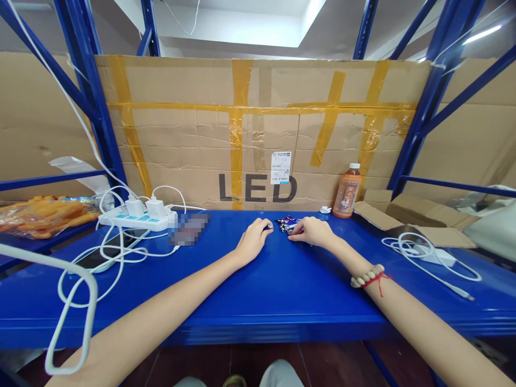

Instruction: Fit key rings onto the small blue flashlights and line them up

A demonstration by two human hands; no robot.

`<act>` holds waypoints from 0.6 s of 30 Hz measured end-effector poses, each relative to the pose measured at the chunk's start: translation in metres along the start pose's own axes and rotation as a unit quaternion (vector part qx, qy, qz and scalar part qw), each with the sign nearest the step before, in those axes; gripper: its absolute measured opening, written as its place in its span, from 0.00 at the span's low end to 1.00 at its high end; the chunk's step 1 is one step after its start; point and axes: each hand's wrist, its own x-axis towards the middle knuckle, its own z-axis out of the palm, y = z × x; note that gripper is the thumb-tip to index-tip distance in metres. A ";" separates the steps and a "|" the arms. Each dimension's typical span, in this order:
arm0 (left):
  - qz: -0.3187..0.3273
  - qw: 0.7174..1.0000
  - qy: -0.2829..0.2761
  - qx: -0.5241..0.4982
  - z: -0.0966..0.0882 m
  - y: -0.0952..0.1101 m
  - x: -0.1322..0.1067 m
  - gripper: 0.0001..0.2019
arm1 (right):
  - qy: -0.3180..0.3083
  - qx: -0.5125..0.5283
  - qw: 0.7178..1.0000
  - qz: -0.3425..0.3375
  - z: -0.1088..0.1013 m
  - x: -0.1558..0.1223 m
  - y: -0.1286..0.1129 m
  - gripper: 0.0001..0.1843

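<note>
My left hand rests low over the blue shelf, its thumb and forefinger pinched together. A small dark glint shows at the fingertips, too small to name. To its right, my right hand bends down at a little heap of shiny silver and blue pieces, fingers drawn together at the heap's near side. Whether those fingers hold a piece is hidden. A beaded bracelet with a red string circles my right wrist.
A large taped cardboard sheet closes off the back. Leftward are a power strip, white cables and a phone. Rightward stand a drink bottle, an open carton and a coiled white cable. The blue shelf has a raised front edge.
</note>
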 end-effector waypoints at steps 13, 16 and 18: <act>0.002 0.998 -0.032 0.050 -0.003 0.006 -0.003 0.12 | 0.081 0.210 0.969 -0.098 0.008 0.000 -0.010 0.10; 0.010 0.998 -0.038 0.056 -0.001 0.004 -0.002 0.12 | 0.113 0.312 0.933 -0.141 0.009 -0.002 -0.019 0.15; 0.016 0.998 -0.034 0.058 0.000 0.001 -0.001 0.12 | 0.120 0.339 0.919 -0.163 0.009 -0.004 -0.025 0.16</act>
